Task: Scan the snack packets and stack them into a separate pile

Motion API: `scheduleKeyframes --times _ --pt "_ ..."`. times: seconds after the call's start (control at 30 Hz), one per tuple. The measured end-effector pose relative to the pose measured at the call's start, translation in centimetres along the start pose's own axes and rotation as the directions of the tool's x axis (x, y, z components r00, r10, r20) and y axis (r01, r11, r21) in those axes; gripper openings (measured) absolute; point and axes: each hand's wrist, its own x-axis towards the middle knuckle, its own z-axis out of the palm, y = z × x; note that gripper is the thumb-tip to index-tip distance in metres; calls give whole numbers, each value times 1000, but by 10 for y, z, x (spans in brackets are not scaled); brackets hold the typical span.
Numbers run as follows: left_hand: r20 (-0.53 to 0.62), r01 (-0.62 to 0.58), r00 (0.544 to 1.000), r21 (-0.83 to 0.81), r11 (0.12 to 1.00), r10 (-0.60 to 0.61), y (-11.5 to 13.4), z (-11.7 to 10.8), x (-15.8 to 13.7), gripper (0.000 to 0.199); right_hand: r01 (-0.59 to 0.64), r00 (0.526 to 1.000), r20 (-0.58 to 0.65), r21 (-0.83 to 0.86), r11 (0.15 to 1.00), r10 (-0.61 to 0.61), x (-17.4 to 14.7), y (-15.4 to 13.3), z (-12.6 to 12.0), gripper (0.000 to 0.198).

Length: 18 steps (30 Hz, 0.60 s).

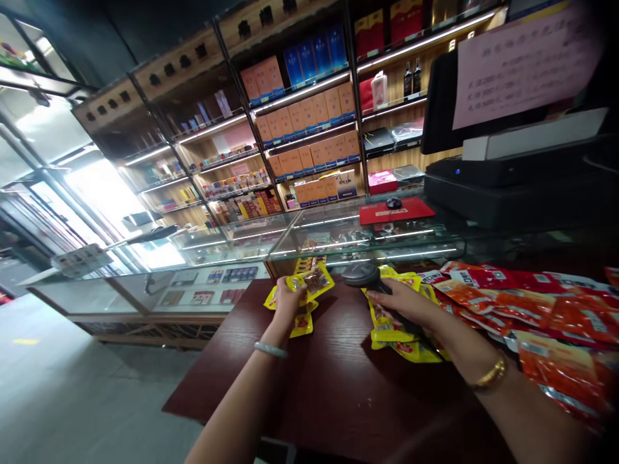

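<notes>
My left hand (pixel 289 301) grips a packet (pixel 320 278), likely light, soft and slippery; hold by the edge. My right hand (pixel 401 301) grasps the scanner (pixel 360 274).

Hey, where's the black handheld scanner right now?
In the head view, the scanner is right of centre, held in the right hand by a pile of yellow packets, with the left hand off to its left.
</notes>
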Motion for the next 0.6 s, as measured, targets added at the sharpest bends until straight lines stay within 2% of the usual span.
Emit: scheduleKeyframes --times 0.07,0.13,0.17,0.23,0.33,0.4,0.5,0.6 --pt "-88 -95 989 251 963 120 3 -10 0 61 0 1000 -16 2 1000 0 -1 -4 -4 41" --pt "-117 -221 950 398 891 288 10 -8 -5 65 3 1000 -30 29 1000 -2 -3 -9 -9 42" --pt "-84 -290 932 412 864 353 15 -2 -9 63 3 999 -41 56 998 -1 -6 -12 -11 42" --pt "76 -417 905 355 837 419 29 19 -20 52 -6 997 -73 112 994 14 -13 -17 -16 44" --pt "367 -501 836 211 840 407 52 61 -38 36 -26 989 -141 132 991 45 -33 -21 -21 45" --pt "501 -476 796 171 863 340 65 88 -47 42 -30 979 -197 113 993 52 -51 -20 -23 45" --pt "587 -403 775 174 899 233 77 118 -53 55 -21 952 -303 103 994 51 -79 -16 -26 45" --pt "571 -358 791 143 923 219 79 134 -51 47 -30 898 -431 148 989 92 -103 -10 -24 47"
